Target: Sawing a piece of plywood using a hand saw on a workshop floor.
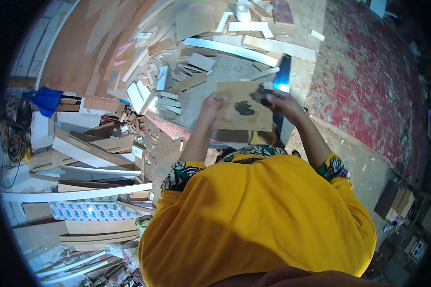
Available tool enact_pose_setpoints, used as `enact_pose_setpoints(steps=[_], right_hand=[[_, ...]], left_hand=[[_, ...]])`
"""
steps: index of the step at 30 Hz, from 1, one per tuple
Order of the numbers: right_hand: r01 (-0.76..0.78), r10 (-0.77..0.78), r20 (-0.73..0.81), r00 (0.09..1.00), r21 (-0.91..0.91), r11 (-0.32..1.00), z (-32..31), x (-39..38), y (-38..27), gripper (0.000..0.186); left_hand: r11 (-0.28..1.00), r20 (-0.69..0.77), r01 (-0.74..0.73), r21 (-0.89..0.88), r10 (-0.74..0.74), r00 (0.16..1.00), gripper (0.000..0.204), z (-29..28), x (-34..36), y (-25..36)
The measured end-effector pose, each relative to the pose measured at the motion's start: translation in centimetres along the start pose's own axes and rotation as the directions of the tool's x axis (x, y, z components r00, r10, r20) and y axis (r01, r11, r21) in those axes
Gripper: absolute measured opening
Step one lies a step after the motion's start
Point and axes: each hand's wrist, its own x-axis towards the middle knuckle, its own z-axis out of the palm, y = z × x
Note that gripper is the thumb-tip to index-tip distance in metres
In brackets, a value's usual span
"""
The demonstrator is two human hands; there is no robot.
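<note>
A light plywood board (232,98) with dark blotchy stains is held flat in front of me. My left hand (212,111) is closed on its left edge, with the thumb lying on top. At the right edge, my right hand (285,105) grips it beside the darkest stain; its fingers are partly hidden. Just beyond my right hand stretches a narrow, tapering dark strip (283,69) with a bright blue sheen. Its kind is unclear. The board hides part of what lies below it.
Scattered wood offcuts (191,71) lie on the floor ahead, with a long white strip (230,50) across them. Stacked boards (96,148) fill the left side, below a blue cloth (47,101). A large brown panel (88,43) is far left. Worn red flooring (364,95) spreads right.
</note>
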Motion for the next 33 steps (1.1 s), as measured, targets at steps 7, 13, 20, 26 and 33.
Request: enact_pose_setpoints(steps=[7,13,20,26,33], right_hand=[[0.024,-0.014,-0.262,0.965,0.033,0.999,0.1,-0.5,5.8,0.012],[-0.181,0.077,-0.432,0.899,-0.206,0.962,4.1,0.3,8.7,0.025],[-0.071,0.064,-0.382,0.922,-0.004,0.997,12.7,3.3,9.0,0.026],[-0.127,0.001,-0.460,0.888,-0.243,0.962,13.9,4.0,6.8,0.030],[-0.050,0.002,-0.430,0.903,-0.101,0.994,9.3,5.1,3.8,0.023]], left_hand=[[0.965,0.206,0.125,0.231,-0.174,0.963,0.024,-1.3,0.6,-2.2],[0.835,0.202,0.231,0.499,-0.372,0.906,0.027,-6.2,0.4,-0.8],[0.834,0.165,0.318,0.451,-0.428,0.889,0.028,-15.2,1.4,0.7],[0.884,0.241,0.274,0.379,-0.380,0.893,0.024,-16.9,2.4,1.8],[0.888,0.308,0.394,0.238,-0.454,0.836,0.021,-15.6,3.1,2.0]])
